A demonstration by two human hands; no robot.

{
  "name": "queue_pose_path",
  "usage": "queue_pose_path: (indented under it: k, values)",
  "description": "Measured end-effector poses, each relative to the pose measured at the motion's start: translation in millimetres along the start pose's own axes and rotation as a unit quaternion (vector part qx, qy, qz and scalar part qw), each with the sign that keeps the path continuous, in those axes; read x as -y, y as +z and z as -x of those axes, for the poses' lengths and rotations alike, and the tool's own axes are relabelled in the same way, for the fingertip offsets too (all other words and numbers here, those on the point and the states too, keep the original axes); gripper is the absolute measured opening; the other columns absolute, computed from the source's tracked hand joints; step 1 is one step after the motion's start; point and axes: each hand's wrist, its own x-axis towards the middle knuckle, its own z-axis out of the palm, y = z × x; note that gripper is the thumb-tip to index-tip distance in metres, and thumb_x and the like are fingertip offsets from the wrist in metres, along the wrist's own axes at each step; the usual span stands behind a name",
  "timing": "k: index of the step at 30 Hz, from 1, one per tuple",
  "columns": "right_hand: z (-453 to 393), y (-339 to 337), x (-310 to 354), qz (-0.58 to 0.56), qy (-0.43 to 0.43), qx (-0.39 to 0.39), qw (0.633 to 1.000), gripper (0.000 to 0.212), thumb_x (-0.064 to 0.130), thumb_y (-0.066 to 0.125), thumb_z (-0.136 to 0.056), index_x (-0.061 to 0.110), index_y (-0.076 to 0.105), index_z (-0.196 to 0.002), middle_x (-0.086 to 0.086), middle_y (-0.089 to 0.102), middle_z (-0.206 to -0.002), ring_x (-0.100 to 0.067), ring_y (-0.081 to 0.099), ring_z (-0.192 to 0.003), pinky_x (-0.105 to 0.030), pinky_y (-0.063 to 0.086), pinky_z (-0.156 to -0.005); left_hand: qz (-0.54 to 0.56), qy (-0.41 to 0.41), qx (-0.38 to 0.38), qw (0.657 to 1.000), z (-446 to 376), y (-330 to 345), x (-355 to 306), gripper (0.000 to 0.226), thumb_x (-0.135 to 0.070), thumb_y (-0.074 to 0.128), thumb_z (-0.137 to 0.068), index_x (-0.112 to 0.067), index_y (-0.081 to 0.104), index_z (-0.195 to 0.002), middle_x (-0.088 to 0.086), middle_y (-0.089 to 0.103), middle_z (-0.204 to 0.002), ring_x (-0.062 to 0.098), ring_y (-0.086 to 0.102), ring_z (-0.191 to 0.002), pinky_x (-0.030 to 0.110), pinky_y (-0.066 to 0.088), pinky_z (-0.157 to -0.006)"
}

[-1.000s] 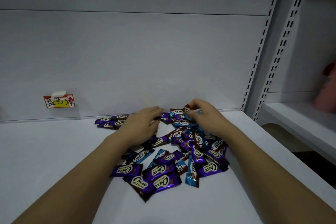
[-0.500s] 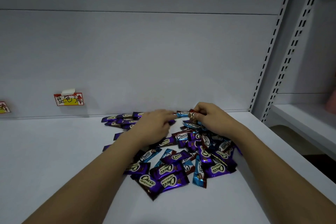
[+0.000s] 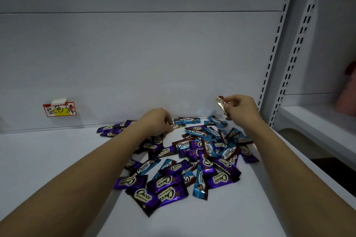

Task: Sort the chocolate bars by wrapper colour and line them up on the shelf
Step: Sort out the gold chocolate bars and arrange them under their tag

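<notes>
Aloft, right hand (image 3: 241, 109) pinches brown bar (image 3: 221, 104).

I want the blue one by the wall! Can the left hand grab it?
Probably yes. The left hand rests at the back of the pile, close beside the blue bar that lies flat against the wall, on top with nothing covering it. The right hand is lifted clear.

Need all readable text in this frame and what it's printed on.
"Choco": white oval logo on the purple bars, the blue bars and the brown bars in the pile.
Small print under each logo: too small to read.
Tag on the back panel: handwritten characters with a red arrow, not legible.
Bar pinched in the right hand: print blurred.
</notes>
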Motion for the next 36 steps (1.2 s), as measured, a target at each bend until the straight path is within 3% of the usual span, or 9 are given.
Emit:
queue_pose_path:
  k: [4,10,12,16,18,23,26,31,36]
  values:
    - [-5,-14,-4,-0.032,0.013,-0.02,0.999,0.017,0.006,0.062,-0.091,0.011,0.069,-0.106,-0.006,0.067,-0.089,-0.021,0.061,-0.078,-0.038,0.054,-0.074,0.106,0.006,-0.062,0.992,-3,-9,-4,0.013,-0.009,0.077,-0.08,-0.014,0.066,-0.086,-0.001,0.064,-0.08,0.016,0.06,-0.076,0.019,0.045,-0.062]
    - [3,-14,2,-0.11,0.04,0.034,0.993,0.005,0.005,0.063,-0.092,0.01,0.065,-0.094,-0.016,0.066,-0.098,-0.023,0.066,-0.077,-0.029,0.06,-0.066,0.316,-0.02,-0.125,0.94,24,-37,2,0.016,-0.001,0.076,-0.079,-0.013,0.072,-0.089,0.005,0.073,-0.079,0.014,0.066,-0.07,0.024,0.054,-0.068]
    - [13,-6,12,-0.155,0.055,0.075,0.984,0.008,0.007,0.065,-0.091,0.005,0.065,-0.099,-0.017,0.067,-0.101,-0.022,0.069,-0.079,-0.029,0.061,-0.065,0.387,-0.035,-0.127,0.913,41,-37,7,0.017,0.0,0.072,-0.082,-0.01,0.073,-0.095,0.007,0.074,-0.086,0.017,0.067,-0.076,0.025,0.058,-0.074]
    - [50,31,44,-0.232,0.064,0.208,0.948,0.021,0.012,0.066,-0.09,0.004,0.067,-0.109,-0.012,0.072,-0.105,-0.023,0.07,-0.096,-0.035,0.059,-0.083,0.53,-0.053,-0.12,0.838,74,-35,11,0.019,0.003,0.069,-0.083,-0.009,0.072,-0.098,0.009,0.073,-0.095,0.018,0.069,-0.082,0.02,0.057,-0.068]
    - [66,54,62,-0.27,0.061,0.251,0.928,0.023,0.01,0.066,-0.09,0.001,0.066,-0.111,-0.015,0.071,-0.107,-0.025,0.069,-0.1,-0.036,0.058,-0.087,0.554,-0.044,-0.124,0.822,88,-38,14,0.019,0.006,0.07,-0.081,-0.006,0.072,-0.096,0.011,0.073,-0.093,0.019,0.07,-0.079,0.021,0.058,-0.067]
    - [102,106,99,-0.31,0.051,0.243,0.918,0.019,0.003,0.065,-0.09,-0.003,0.065,-0.108,-0.018,0.071,-0.099,-0.027,0.071,-0.09,-0.035,0.06,-0.078,0.546,-0.044,-0.144,0.824,123,-55,35,0.017,0.007,0.071,-0.08,-0.001,0.07,-0.095,0.013,0.072,-0.084,0.017,0.071,-0.068,0.021,0.057,-0.063]
    - [123,135,117,-0.303,0.051,0.212,0.928,0.018,0.001,0.065,-0.089,0.004,0.064,-0.107,-0.018,0.072,-0.096,-0.028,0.073,-0.085,-0.036,0.061,-0.074,0.507,-0.049,-0.14,0.849,147,-65,66,0.015,-0.006,0.07,-0.086,-0.007,0.071,-0.102,0.012,0.074,-0.091,0.021,0.072,-0.077,0.028,0.059,-0.07]
    - [156,192,145,-0.236,0.054,0.253,0.937,0.024,0.003,0.067,-0.089,0.008,0.055,-0.11,-0.013,0.071,-0.091,-0.023,0.073,-0.074,-0.032,0.061,-0.065,0.287,-0.085,-0.2,0.933,195,-72,147,0.017,-0.03,0.061,-0.092,-0.026,0.073,-0.104,-0.012,0.071,-0.101,0.005,0.064,-0.094,0.023,0.048,-0.081]
    - [191,268,173,-0.161,0.034,0.338,0.927,0.015,0.005,0.064,-0.09,0.01,0.061,-0.104,-0.011,0.068,-0.088,-0.018,0.065,-0.071,-0.037,0.061,-0.067,0.123,-0.175,-0.193,0.957,255,-80,227,0.023,-0.041,0.055,-0.092,-0.034,0.067,-0.111,-0.014,0.065,-0.113,0.009,0.058,-0.106,0.031,0.048,-0.092]
